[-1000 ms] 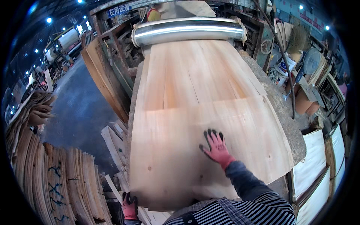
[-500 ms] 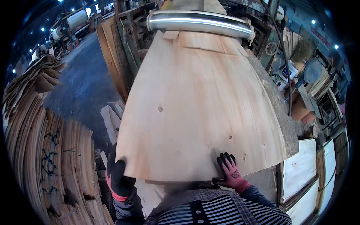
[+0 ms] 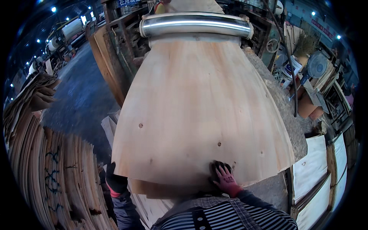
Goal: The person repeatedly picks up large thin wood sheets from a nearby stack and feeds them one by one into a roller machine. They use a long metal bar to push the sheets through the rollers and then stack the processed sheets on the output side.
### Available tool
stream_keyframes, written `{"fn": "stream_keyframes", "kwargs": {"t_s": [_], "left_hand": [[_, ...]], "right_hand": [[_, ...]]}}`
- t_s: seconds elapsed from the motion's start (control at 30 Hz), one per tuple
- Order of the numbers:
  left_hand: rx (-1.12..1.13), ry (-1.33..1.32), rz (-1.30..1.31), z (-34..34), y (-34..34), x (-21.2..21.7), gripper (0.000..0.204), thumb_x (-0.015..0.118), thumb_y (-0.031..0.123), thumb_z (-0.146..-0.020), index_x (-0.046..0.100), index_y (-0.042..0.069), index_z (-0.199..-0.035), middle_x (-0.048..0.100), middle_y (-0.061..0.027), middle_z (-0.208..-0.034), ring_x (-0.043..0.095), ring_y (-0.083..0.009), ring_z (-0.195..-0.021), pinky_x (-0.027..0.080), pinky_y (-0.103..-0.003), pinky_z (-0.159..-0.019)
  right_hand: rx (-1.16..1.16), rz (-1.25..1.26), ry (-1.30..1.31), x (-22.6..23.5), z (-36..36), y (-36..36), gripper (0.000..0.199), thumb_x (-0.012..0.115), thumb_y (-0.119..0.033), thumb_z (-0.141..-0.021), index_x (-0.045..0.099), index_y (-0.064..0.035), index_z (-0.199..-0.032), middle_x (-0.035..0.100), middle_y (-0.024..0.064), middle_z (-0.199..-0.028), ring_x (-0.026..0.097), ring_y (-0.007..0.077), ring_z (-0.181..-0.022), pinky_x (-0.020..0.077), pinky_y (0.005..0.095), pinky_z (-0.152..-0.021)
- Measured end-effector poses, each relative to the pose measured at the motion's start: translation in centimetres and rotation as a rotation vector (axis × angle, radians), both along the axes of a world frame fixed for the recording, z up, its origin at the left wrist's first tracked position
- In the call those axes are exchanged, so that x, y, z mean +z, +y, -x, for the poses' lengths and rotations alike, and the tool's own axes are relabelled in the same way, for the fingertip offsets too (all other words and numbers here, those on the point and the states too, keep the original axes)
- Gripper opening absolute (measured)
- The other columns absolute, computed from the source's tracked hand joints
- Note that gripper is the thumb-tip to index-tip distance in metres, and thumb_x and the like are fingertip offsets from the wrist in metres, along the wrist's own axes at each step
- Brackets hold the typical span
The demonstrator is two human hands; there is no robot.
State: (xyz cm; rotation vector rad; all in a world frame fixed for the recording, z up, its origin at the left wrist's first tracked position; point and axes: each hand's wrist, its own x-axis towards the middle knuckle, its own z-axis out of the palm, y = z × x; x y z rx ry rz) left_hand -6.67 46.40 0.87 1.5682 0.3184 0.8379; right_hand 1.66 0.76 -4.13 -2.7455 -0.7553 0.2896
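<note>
A broad, pale wood veneer sheet [image 3: 191, 107] with a few dark knots lies in front of me, its far end close to a shiny metal roller [image 3: 197, 25]. Under its near edge, another veneer layer [image 3: 153, 188] sticks out. My left hand [image 3: 116, 182], in a black and pink glove, grips the sheet at its near left corner; some of its fingers are hidden. Gloved the same way, my right hand [image 3: 225, 179] rests on top of the sheet by the near edge, fingers stretched out and apart.
Stacked veneer [image 3: 69, 168] stands at the left, beside a bluish floor [image 3: 84, 103]. A rough ledge [image 3: 295, 142] runs along the sheet's right side. Farther right are a fan [image 3: 317, 66], a dark upright pole [image 3: 295, 92] and white-faced panels [image 3: 309, 168].
The veneer sheet has shifted left and slightly toward me. Loose strips near the roller no longer show, and the lower layer sticks out more. Both hands have moved left; the right lies farther onto the sheet.
</note>
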Motion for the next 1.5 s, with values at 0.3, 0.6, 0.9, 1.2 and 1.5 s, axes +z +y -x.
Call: {"fn": "stream_keyframes", "kwargs": {"t_s": [0.3, 0.6, 0.9, 1.2, 1.5], "left_hand": [[0.059, 0.287, 0.609, -9.9, 0.0, -0.3, 0.049, 0.055, 0.016, -0.085, 0.034, 0.004, -0.128, 0.053, -0.0116, -0.108, 0.057, -0.0193, -0.086, 0.048, -0.031, -0.073], [0.326, 1.215, -0.735, 1.8, -5.7, -6.3, 0.070, 0.060, 0.036, -0.078, 0.031, -0.001, -0.130, 0.038, -0.0288, -0.126, 0.038, -0.0381, -0.117, 0.033, -0.041, -0.096], [-0.019, 0.835, -0.191, 5.5, -6.8, 1.0, 0.048, 0.060, 0.020, -0.079, 0.046, 0.001, -0.121, 0.059, -0.0178, -0.104, 0.057, -0.0257, -0.098, 0.044, -0.033, -0.083], [-0.177, 0.051, -0.403, 0.9, -9.3, 18.7, 0.031, 0.054, 0.009, -0.078, 0.056, -0.007, -0.104, 0.057, -0.0182, -0.107, 0.056, -0.0245, -0.097, 0.042, -0.032, -0.086], [-0.039, 0.126, 0.269, 7.4, -9.8, 17.2, 0.062, 0.057, 0.022, -0.064, 0.047, -0.012, -0.115, 0.053, -0.0237, -0.113, 0.053, -0.0315, -0.103, 0.037, -0.037, -0.093]], "right_hand": [[-0.174, 0.095, -0.144, -0.8, -15.2, -0.5, 0.067, 0.049, -0.049, -0.079, 0.037, -0.0076, -0.130, 0.034, 0.0120, -0.135, 0.027, 0.0331, -0.125, 0.0180, 0.0500, -0.103], [-0.410, -0.058, -0.539, 2.0, -30.0, 3.7, 0.063, 0.043, -0.047, -0.082, 0.038, -0.0050, -0.129, 0.036, 0.0126, -0.134, 0.028, 0.0322, -0.125, 0.0156, 0.0491, -0.104], [0.218, -0.128, -0.156, 3.8, -10.3, 3.5, 0.073, 0.052, -0.050, -0.078, 0.034, -0.0017, -0.130, 0.032, 0.0215, -0.133, 0.024, 0.0382, -0.126, 0.0127, 0.0524, -0.104], [0.336, -0.167, -0.228, 1.3, 1.5, -4.4, 0.089, 0.070, -0.032, -0.063, 0.024, 0.0006, -0.131, 0.027, 0.0258, -0.133, 0.024, 0.0492, -0.121, 0.0228, 0.0543, -0.100], [0.001, -0.359, -0.344, 12.3, 6.9, -8.5, 0.044, 0.036, -0.003, -0.077, 0.046, 0.0060, -0.119, 0.050, 0.0244, -0.118, 0.048, 0.0389, -0.110, 0.0371, 0.0391, -0.095]]}}
